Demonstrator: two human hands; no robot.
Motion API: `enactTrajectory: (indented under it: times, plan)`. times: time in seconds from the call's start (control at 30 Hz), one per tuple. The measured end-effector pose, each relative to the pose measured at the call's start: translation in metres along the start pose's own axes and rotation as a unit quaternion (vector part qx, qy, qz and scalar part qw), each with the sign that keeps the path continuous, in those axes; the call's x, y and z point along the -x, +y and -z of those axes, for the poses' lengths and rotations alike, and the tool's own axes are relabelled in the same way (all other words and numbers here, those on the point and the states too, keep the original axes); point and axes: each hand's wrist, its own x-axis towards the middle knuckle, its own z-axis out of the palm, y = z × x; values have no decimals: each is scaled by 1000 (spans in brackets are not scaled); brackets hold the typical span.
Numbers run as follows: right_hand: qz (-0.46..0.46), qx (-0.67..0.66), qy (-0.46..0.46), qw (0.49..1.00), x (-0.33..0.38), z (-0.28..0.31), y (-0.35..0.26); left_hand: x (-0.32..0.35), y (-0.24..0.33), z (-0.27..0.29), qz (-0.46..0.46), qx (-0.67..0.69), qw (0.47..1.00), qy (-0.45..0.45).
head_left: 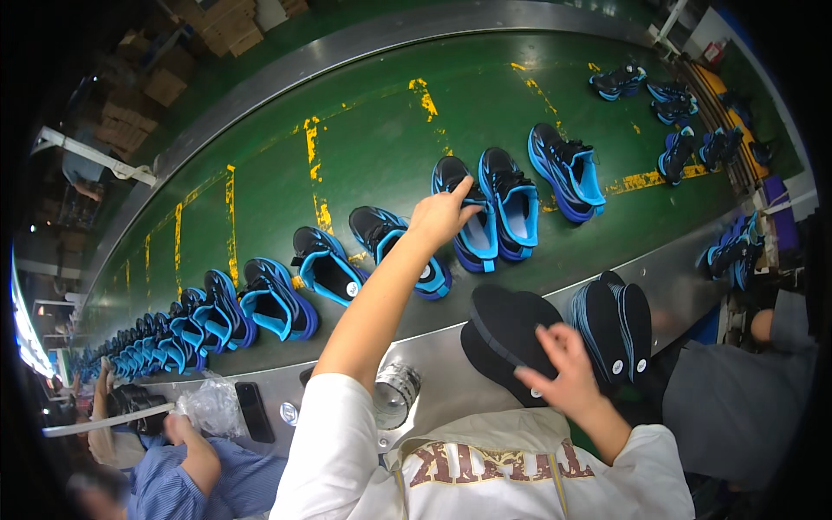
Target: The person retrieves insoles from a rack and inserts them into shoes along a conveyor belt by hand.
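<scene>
Left hand is stretched out over the belt, fingers loosely spread and resting on the black-and-blue shoe; no closed grip, and whether an insole sits under the palm cannot be told. That shoe lies mid-belt, touching its mate on the far side from the hand's wrist.

Right hand lies on the insole stack, fingers curled over its edge, pinching at the top sheet. The stack sits on the steel ledge just nearer the person than the shoe.

Progress, judged: shoes on the belt left of the touched shoe show pale blue linings, one with a round sticker (likely already fitted). A second fanned insole pile beside the stack is full, so a good deal appears left.

Materials: shoes are knit-looking black uppers with bright blue soles and tongues; insoles flat, matt black, foot-shaped, blue-edged. Belt is dull green with worn yellow marks; ledge is brushed metal, curved.

Further from the shoe: a tape roll and a dark phone on the ledge, another person's hand near a clear bag.
</scene>
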Motion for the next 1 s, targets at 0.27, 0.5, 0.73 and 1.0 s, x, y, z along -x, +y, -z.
enactTrajectory:
  times: [0.27,0.5,0.73,1.0]
  plan:
    - [94,112,-15,989,-110,-14,20,-9,-15,-11,145,225,961,66]
    - [147,224,-130,954,-141,-107,45,-1,-29,-29,225,389,889,86]
    - [-28,230,-155,960,-153,-142,36,-1,-34,-35,225,437,866,87]
    - [-61,183,-379,905,-177,-90,40,5,-28,-32,189,453,867,88]
